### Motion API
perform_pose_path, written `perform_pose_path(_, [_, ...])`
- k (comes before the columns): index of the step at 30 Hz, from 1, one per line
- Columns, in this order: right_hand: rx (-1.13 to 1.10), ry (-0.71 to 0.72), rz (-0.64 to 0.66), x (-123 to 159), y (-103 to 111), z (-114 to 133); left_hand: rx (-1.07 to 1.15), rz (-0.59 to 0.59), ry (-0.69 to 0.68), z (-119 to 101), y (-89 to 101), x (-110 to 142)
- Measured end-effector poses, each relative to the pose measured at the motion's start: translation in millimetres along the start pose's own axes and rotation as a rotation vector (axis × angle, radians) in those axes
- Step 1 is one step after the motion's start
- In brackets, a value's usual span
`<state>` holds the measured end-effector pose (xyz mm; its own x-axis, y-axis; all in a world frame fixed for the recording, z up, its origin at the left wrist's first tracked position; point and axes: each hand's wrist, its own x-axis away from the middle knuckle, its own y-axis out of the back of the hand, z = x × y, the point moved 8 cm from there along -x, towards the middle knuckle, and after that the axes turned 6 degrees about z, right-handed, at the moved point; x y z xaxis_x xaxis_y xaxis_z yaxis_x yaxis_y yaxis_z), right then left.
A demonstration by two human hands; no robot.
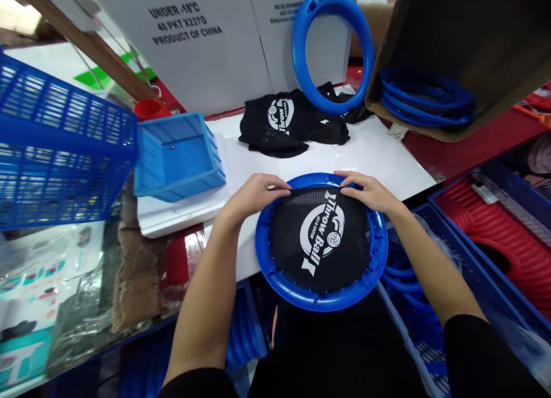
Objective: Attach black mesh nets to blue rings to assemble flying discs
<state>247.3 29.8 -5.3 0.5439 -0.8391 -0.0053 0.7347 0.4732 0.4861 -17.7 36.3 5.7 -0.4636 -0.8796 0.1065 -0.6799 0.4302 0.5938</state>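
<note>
A blue plastic ring (297, 296) lies at the table's near edge, with a black mesh fabric (288, 243) printed "Throw Ball" spread across its middle. My left hand (258, 194) pinches the fabric's far edge at the upper left of the ring. At the upper right, my right hand (372, 191) pinches the same edge between thumb and fingers. Along the far side, a gap shows between the fabric edge and the ring's rim. Small pegs line the ring's inner edge.
Beyond lie crumpled black printed fabrics (279, 125), with another blue ring (300, 59) leaning upright against white cartons (206, 70). A cardboard box (456, 36) at right holds several blue rings (426, 102). Left are a light-blue bin (181, 188) and blue basket (55, 157); lower right, red rings (482, 225).
</note>
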Motion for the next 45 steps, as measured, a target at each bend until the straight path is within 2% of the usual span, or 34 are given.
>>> perform_pose_path(9, [-0.122, -0.031, -0.112, 2, 8, -7, 0.049, -0.071, 0.049, 6, -2.4, -5])
perform_pose_path(16, [-0.169, -0.052, -0.112, 0, 7, -10, 0.119, -0.076, 0.034, 11, -3.3, -8])
perform_pose_path(24, [-0.056, -0.025, 0.021, -7, 8, -10, 0.238, -0.047, 0.063, 22, -1.2, -12])
perform_pose_path(30, [0.049, 0.013, 0.077, -12, 6, -2, 0.239, -0.113, 0.037, 27, -1.3, -13])
perform_pose_path(38, [0.145, 0.043, 0.109, -17, 6, 1, 0.113, -0.056, -0.011, 19, -0.1, -12])
perform_pose_path(45, [0.371, 0.098, 0.077, -15, 0, 17, 0.060, 0.007, 0.011, 16, -1.5, -10])
